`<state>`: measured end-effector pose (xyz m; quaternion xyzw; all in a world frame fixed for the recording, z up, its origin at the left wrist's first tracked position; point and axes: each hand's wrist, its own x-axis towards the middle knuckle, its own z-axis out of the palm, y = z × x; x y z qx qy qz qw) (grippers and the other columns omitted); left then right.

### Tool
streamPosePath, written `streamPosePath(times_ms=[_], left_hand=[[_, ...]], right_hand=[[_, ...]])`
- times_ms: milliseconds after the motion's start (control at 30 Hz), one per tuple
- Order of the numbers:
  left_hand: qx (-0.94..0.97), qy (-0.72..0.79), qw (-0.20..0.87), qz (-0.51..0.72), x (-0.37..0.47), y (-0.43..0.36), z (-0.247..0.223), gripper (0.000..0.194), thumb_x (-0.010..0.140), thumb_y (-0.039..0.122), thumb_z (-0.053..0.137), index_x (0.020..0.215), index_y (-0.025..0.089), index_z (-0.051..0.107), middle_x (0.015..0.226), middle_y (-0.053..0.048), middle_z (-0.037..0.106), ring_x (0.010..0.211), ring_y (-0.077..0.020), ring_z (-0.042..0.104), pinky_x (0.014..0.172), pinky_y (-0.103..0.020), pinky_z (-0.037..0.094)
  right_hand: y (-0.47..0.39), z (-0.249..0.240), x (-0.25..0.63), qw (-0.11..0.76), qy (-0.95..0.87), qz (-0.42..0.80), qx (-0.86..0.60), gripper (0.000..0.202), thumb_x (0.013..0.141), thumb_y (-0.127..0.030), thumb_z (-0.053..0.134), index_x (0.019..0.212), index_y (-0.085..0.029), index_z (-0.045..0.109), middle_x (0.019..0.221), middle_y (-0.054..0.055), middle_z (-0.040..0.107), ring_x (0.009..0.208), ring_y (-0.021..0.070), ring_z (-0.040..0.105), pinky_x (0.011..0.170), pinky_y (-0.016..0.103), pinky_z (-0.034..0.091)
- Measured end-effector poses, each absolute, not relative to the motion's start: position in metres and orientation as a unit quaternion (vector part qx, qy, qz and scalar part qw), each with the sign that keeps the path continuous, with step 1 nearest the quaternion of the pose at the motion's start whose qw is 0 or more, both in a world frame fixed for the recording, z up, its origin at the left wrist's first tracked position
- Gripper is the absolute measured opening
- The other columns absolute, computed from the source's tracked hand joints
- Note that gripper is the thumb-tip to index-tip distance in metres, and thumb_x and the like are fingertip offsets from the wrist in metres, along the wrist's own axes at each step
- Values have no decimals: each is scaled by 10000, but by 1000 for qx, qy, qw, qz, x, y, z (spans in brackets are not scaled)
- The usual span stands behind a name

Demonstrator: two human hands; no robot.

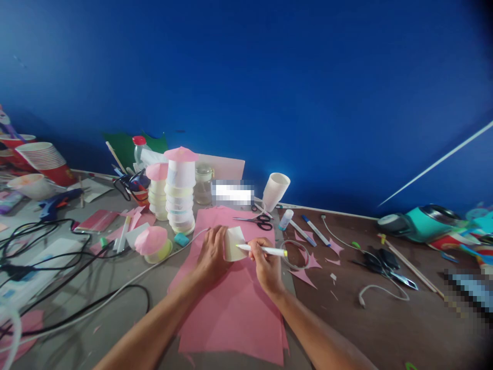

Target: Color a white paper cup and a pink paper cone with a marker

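Note:
My left hand (213, 252) is closed round the left side of what looks like a small paper cup (233, 245), white at the top and pale yellow below. My right hand (265, 259) grips a white marker (273, 251) with a yellow end. Its yellow tip points left and meets the cup's side. Both hands are over pink paper sheets (231, 324). Just beyond them lie black-handled scissors (263, 222). To the left, two towers of stacked paper cups (181, 200) wear pink paper tops, and a shorter pink-topped cup (152, 244) stands nearer.
A leaning white cup stack (276, 190) stands by the blue wall. Right of the paper are a glue stick (286, 220), a blue-capped marker (316, 231), a tape ring (295, 255) and pink scraps. Black and white cables cross the left side, near a blue glue gun (57, 203).

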<state>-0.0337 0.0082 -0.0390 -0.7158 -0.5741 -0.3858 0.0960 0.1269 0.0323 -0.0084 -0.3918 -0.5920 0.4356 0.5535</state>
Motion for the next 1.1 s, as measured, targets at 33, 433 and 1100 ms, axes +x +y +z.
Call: streamPosePath(times_ms=[33, 433, 1100], left_hand=[[-716, -575, 93, -384, -34, 8, -38, 703, 800, 366, 677, 1364, 141, 320, 1237, -208, 554, 1155, -363, 550, 977, -536, 478], [-712, -582, 62, -388, -36, 8, -42, 824, 765, 521, 726, 1384, 150, 329, 1261, -200, 542, 1135, -365, 552, 948, -514, 493], [-716, -578, 79, -384, -35, 7, -37, 701, 800, 378, 699, 1354, 123, 353, 1229, -197, 553, 1141, -359, 559, 948, -516, 509]], right_hand=[[33, -8, 127, 553, -584, 439, -400, 313, 872, -450, 583, 681, -203, 576, 568, -44, 498, 529, 113, 460, 528, 238, 392], [38, -7, 127, 581, -498, 504, -401, 340, 827, -487, 646, 661, -201, 566, 526, -56, 481, 499, 104, 440, 523, 245, 375], [35, -3, 129, 545, -587, 437, -409, 363, 870, -482, 570, 637, -205, 534, 564, -34, 499, 538, 117, 467, 524, 237, 401]])
